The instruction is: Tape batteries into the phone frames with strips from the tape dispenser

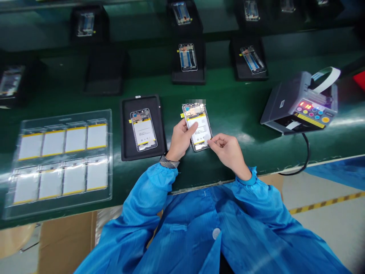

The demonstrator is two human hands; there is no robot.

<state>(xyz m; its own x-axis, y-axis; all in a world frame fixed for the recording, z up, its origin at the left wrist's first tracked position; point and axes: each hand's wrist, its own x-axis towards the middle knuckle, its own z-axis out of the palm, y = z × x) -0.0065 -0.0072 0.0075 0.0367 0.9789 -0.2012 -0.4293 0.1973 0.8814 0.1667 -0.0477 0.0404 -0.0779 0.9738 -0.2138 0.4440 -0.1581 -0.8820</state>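
Observation:
An open phone frame [199, 122] with a white, yellow-edged battery in it is held over the green bench. My left hand [181, 139] grips its left side, thumb lying across the battery. My right hand [226, 149] pinches the frame's lower right corner with closed fingers. Just to the left, a second phone frame with a battery [143, 130] lies in a black tray [127, 127].
A clear plastic tray [61, 116] of several white batteries sits at the left. A grey tape dispenser [302, 103] with lit buttons and a black cable stands at the right. Further black trays with phone frames [188, 57] lie along the back of the green bench [245, 110].

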